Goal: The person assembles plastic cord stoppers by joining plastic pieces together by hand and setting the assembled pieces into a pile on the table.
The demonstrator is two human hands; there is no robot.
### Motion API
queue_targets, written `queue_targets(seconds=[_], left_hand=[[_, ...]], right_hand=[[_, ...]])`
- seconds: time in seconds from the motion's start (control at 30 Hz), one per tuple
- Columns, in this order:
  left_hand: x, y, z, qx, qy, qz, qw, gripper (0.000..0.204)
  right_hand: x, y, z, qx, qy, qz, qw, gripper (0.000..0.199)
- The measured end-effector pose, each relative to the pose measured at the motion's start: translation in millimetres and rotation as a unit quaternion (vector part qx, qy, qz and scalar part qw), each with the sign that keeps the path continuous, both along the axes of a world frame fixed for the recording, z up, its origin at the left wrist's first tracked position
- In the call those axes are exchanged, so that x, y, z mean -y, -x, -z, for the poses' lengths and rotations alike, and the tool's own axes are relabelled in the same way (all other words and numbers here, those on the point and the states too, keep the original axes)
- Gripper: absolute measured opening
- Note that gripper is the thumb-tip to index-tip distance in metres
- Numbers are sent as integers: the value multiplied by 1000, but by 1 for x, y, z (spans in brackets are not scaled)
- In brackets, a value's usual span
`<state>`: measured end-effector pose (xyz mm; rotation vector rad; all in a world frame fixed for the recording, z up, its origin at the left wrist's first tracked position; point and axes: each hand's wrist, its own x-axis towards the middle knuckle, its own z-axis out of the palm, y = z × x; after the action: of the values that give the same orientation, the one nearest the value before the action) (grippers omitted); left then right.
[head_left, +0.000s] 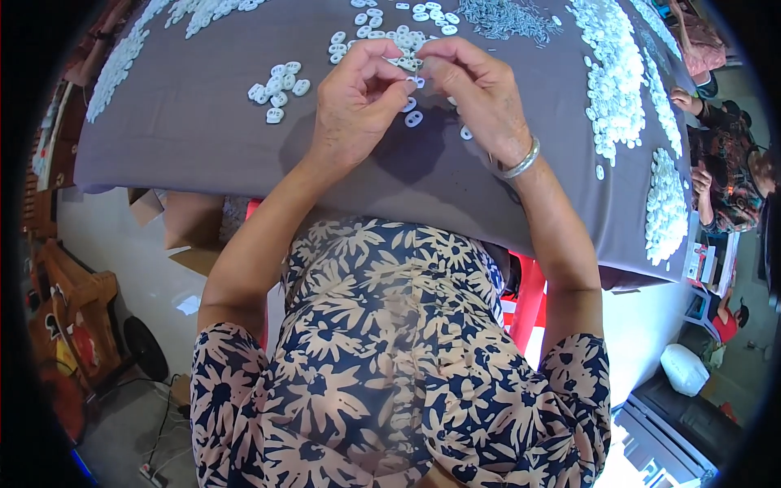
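Above the dark cloth of the table, my two hands meet fingertip to fingertip. My left hand (355,110) is closed in a pinch on a small white oval piece with two holes (416,82). My right hand (482,98), with a bangle on its wrist, pinches just beside that piece; whatever is in its fingertips is too small to name. Loose white oval pieces (413,119) lie under and just beyond my hands. A small cluster of the same pieces (279,83) sits to the left of my left hand.
Small grey pin-like parts (508,18) are heaped at the far side. Long heaps of white pieces (614,89) run along the right, with another heap (118,73) at the far left. People (724,163) are at the right. A cardboard box (193,220) stands below the table's left side.
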<state>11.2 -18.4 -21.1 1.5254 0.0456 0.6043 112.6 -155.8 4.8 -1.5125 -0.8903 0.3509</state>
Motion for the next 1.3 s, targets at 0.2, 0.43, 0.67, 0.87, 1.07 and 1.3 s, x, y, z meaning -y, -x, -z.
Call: queue_targets(seconds=[0.2, 0.43, 0.67, 0.87, 1.07, 1.3], left_hand=[[0, 0, 0, 3, -16, -6, 1000, 30], [1, -1, 3, 14, -23, -4, 1000, 30], [2, -1, 5, 9, -15, -6, 1000, 29], [1, -1, 5, 14, -22, -10, 1000, 29], [0, 1, -1, -6, -5, 7, 1000, 30], [-3, 1, 0, -15, 12, 5, 1000, 29]], right_hand=[[28, -37, -19, 15, 17, 66, 998, 13], [67, -69, -2, 216, 211, 89, 949, 11], [59, -62, 8, 362, 211, 36, 907, 17], [60, -66, 7, 424, 229, -1, 876, 22], [63, -59, 1, 421, 212, 1, 882, 16], [67, -51, 3, 377, 219, 41, 899, 15]])
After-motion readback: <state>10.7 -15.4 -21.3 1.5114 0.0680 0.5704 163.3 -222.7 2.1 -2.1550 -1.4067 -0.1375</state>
